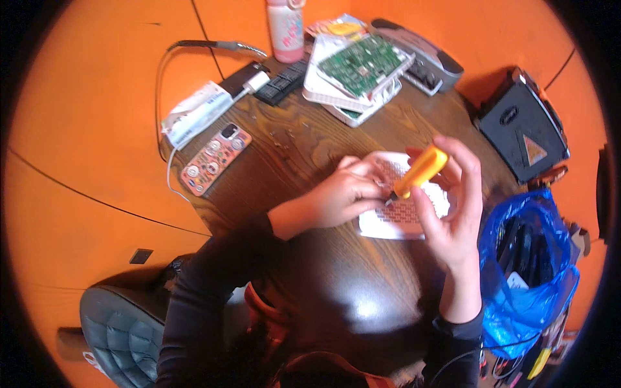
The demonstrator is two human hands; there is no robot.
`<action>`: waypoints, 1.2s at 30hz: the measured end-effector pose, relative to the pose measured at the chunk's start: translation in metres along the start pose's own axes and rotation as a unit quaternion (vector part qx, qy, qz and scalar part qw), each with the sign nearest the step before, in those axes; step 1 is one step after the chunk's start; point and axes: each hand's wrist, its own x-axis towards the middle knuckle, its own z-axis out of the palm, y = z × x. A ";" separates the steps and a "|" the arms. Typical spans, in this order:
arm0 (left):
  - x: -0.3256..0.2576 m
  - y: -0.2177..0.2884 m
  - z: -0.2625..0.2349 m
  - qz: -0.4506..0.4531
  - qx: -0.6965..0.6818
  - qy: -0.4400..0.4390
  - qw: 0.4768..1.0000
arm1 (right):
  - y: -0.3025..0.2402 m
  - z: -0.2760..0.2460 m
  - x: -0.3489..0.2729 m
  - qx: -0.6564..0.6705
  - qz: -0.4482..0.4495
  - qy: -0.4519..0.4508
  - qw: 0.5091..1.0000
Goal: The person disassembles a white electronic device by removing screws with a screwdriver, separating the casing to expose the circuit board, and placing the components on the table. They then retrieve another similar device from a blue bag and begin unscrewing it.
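My right hand (453, 220) is closed round the yellow handle of a screwdriver (424, 171), its short dark tip slanting down to the left. Under both hands lies a white plastic cover (388, 227) with rows of slots, flat on the dark wooden table (323, 258). My left hand (343, 197) rests at the cover's left side, its fingers pinched together close to the screwdriver's tip. Whatever is between those fingers is too small and blurred to make out.
Behind are stacked white cases with a green circuit board (362, 64), a bottle (286, 32) and a dark remote (281, 83). A patterned phone (215, 160) and a white power strip (199, 115) lie left. Right are a blue bag (517, 317) and black case (525, 126).
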 end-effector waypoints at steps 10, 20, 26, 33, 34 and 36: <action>-0.002 -0.001 0.001 -0.075 -0.083 -0.014 0.994 | -0.003 -0.006 -0.002 -0.055 0.021 0.020 0.998; -0.001 0.004 0.001 -0.041 -0.045 -0.003 0.998 | -0.007 -0.007 -0.001 -0.038 0.059 0.002 0.998; 0.000 0.003 0.003 -0.044 -0.087 0.023 0.995 | -0.008 -0.008 0.001 -0.077 0.045 -0.008 0.996; -0.001 0.002 0.002 -0.049 -0.041 0.009 0.998 | -0.009 -0.007 0.001 -0.097 0.037 0.001 0.995; -0.001 0.003 0.002 -0.044 -0.046 0.016 0.998 | -0.009 -0.006 0.000 -0.078 0.040 0.016 0.996; -0.001 0.003 0.002 -0.038 -0.047 0.017 0.998 | -0.007 -0.004 -0.001 -0.053 0.039 0.032 0.997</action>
